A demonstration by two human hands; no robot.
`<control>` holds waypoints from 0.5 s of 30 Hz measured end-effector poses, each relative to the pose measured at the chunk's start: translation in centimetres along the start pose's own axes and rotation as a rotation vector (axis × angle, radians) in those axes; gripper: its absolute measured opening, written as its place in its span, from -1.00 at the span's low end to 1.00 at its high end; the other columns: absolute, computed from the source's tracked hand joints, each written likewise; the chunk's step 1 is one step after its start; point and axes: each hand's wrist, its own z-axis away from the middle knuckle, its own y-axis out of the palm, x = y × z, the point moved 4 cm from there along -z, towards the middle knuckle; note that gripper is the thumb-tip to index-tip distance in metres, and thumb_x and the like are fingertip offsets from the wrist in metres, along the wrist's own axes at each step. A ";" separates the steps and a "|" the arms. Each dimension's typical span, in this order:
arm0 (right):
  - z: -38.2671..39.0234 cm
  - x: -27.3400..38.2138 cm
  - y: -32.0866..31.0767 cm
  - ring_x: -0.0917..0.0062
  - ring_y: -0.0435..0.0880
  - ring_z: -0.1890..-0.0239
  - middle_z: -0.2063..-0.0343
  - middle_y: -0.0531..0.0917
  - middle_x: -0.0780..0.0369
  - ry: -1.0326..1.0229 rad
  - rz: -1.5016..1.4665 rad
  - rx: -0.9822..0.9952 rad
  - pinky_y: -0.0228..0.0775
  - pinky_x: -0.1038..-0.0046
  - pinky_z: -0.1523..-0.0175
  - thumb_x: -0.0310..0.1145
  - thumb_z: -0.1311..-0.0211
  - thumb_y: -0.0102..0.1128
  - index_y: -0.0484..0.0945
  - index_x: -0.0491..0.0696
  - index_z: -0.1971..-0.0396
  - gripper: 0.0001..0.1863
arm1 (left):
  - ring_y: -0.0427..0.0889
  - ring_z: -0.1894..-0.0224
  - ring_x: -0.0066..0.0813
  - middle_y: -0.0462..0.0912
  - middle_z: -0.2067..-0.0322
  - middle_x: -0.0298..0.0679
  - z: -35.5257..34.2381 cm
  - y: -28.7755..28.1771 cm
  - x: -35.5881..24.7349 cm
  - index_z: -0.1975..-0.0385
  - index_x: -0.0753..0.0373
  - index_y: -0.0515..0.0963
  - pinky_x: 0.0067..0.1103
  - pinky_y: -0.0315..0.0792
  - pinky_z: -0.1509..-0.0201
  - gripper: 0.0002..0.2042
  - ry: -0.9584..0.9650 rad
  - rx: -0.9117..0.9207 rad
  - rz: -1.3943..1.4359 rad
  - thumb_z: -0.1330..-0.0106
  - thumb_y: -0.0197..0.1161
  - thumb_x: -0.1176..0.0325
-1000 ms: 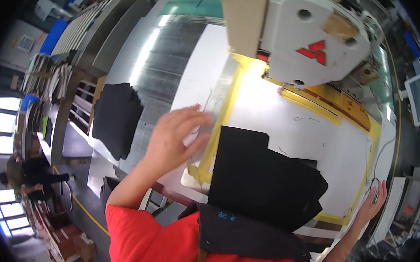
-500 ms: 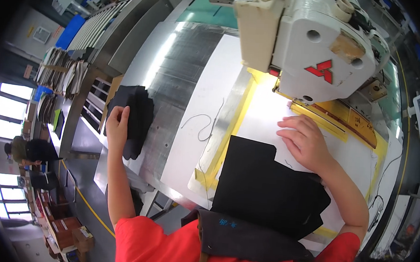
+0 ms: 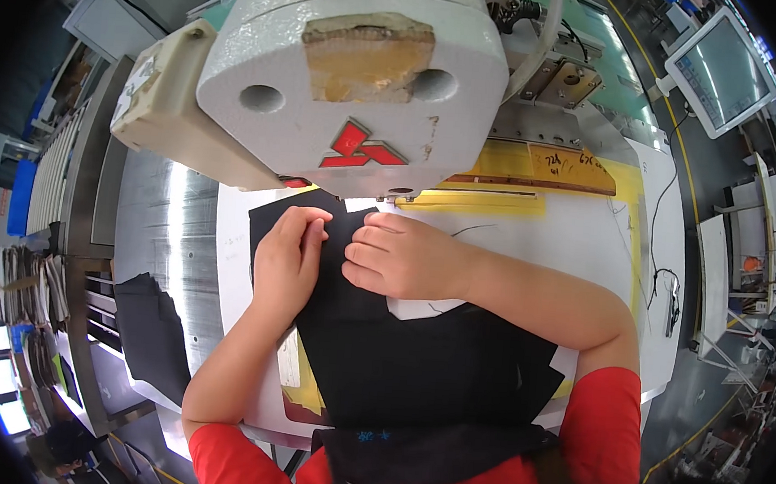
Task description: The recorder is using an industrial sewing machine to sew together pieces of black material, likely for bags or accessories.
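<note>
Black cloth (image 3: 416, 361) lies on the white sheet (image 3: 576, 255), spread from near the machine head (image 3: 352, 118) down to the dark apron (image 3: 432, 452); from my distant post I see the left hand (image 3: 286, 257) half curled over it and the right hand (image 3: 396, 259) loosely bent just beside, though I cannot tell whether either grips it; a dark stack (image 3: 152, 329) lies farther left

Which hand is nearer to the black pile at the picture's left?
Left. The left hand is over the black sheet, up and to the right of the black pile; the right hand is farther right, beyond the left.
</note>
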 end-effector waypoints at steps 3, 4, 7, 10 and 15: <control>0.4 0.6 0.5 0.50 0.59 0.14 0.26 0.61 0.33 -0.067 0.027 0.097 0.44 0.43 -0.06 -0.44 -0.02 0.20 0.59 -0.01 0.31 -0.82 | 0.60 0.48 -0.40 0.54 0.46 -0.22 0.2 -0.6 -0.2 0.26 0.29 0.53 -0.57 0.43 0.41 -0.91 0.016 -0.037 0.005 -0.34 0.07 0.53; 0.5 0.0 0.4 0.49 0.60 0.14 0.24 0.62 0.32 -0.017 0.071 0.094 0.45 0.42 -0.04 -0.43 -0.02 0.19 0.59 -0.02 0.31 -0.82 | 0.59 0.49 -0.40 0.54 0.46 -0.22 0.3 -0.9 -0.3 0.26 0.29 0.54 -0.58 0.42 0.43 -0.90 0.048 -0.076 0.026 -0.33 0.08 0.56; 2.3 -2.1 -1.1 0.49 0.60 0.14 0.21 0.63 0.32 0.085 0.148 0.091 0.46 0.43 0.00 -0.42 -0.02 0.17 0.60 -0.03 0.29 -0.80 | 0.57 0.53 -0.42 0.55 0.50 -0.21 0.8 -1.4 -1.7 0.28 0.29 0.56 -0.59 0.41 0.48 -0.86 0.249 -0.140 0.014 -0.21 0.16 0.63; 5.7 -3.2 -4.4 0.48 0.59 0.11 0.19 0.63 0.34 0.171 0.204 0.111 0.46 0.45 0.09 -0.40 0.04 0.18 0.61 -0.03 0.25 -0.73 | 0.59 0.50 -0.33 0.58 0.48 -0.23 2.1 -0.4 -2.8 0.30 0.26 0.57 -0.53 0.45 0.47 -0.79 0.464 -0.024 -0.018 -0.05 0.25 0.65; 11.8 -5.0 -9.1 0.42 0.57 0.06 0.16 0.61 0.30 0.565 0.277 0.260 0.45 0.40 0.04 -0.44 0.06 0.13 0.61 -0.04 0.14 -0.62 | 0.53 -0.08 -0.09 0.55 0.00 -0.16 1.3 2.6 -6.3 0.08 0.22 0.53 -0.32 0.44 -0.09 -0.66 0.673 0.393 -0.113 -0.11 0.32 0.41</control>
